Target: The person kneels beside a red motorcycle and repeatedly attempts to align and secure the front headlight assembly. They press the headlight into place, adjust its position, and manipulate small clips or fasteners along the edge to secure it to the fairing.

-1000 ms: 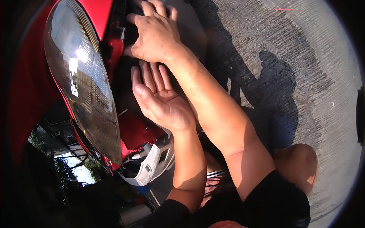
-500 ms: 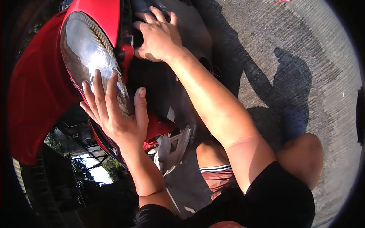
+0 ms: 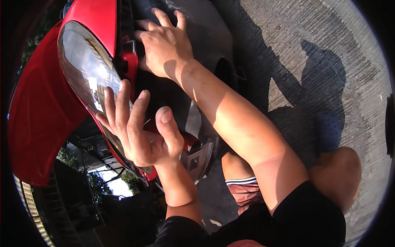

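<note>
I have the left hand (image 3: pixel 142 138) unclenched beside the headlight (image 3: pixel 78 59), right hand (image 3: pixel 166 47) splayed over the dark panel (image 3: pixel 212 35): likely light, flexible; grip its edge.

the headlight (image 3: pixel 76 53) is smooth and glossy, the bumper (image 3: pixel 205 31) plastic-looking, the ground (image 3: pixel 284 31) rough concrete, the sleeve (image 3: pixel 314 214) matt cloth.

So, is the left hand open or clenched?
Open. The left hand has its thumb apart from its loosely bent fingers, with nothing visible in its grasp; in this view it partly covers the headlight.
</note>
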`<action>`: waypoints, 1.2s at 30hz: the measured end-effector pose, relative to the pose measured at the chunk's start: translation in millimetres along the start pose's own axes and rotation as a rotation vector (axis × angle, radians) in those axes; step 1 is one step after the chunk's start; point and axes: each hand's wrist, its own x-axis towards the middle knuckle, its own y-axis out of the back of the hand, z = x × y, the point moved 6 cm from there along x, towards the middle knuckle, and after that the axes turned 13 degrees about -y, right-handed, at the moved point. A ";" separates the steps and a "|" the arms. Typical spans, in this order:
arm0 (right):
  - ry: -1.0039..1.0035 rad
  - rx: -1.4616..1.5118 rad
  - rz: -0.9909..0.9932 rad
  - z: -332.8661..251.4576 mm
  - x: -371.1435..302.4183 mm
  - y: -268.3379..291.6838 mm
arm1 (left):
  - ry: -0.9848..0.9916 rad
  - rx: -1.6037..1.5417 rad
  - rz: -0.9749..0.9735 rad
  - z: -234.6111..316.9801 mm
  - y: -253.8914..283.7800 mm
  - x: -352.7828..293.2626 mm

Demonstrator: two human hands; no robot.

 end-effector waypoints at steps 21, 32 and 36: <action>-0.509 1.901 -0.384 -27.5 -59.4 -12.6 | 0.120 -0.370 0.461 -11.1 7.9 -32.3; -0.322 1.716 -0.296 -28.3 -33.9 -40.3 | 0.057 -0.384 0.434 -6.1 5.8 -31.4; -0.311 1.412 -0.043 -25.5 -29.1 -31.6 | 0.081 -0.396 0.432 -5.1 4.6 -30.7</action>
